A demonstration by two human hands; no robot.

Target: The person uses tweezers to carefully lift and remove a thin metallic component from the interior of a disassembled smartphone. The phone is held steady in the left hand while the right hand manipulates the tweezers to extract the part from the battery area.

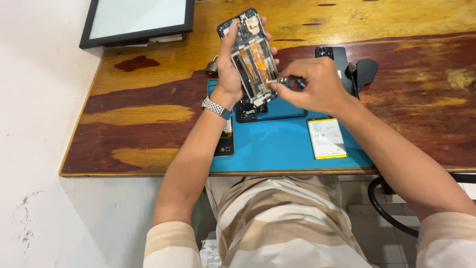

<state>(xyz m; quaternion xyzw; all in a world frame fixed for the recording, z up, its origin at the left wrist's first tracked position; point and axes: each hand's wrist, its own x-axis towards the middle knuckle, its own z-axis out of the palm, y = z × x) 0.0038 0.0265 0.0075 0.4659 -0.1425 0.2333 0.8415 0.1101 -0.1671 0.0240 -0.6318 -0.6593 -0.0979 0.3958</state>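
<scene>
Opened phone (252,54), back cover off and circuit board and orange flex strips exposed, sits upright in the upper middle of the frame, above a blue work mat (277,149) on the wooden desk (139,114). My left hand (230,64) is wrapped around its left edge, thumb in front and fingers behind. My right hand (310,84) is pinched closed on a small pale part (281,79) at the phone's lower right edge; I cannot tell what that part is.

Risks as I judge them: the phone is held in the air by 1 hand, so a slip would drop it onto the phone frame (263,106) lying beneath. A hard tug by the pinching fingers could tear a flex strip.

Labels: a flat white battery (326,138) with a yellow lower edge and small dark printed marks lies at the mat's right side, centre right of the frame. A black rear cover (334,54) lies upper right, and a black-framed panel (139,20) sits upper left.
</scene>
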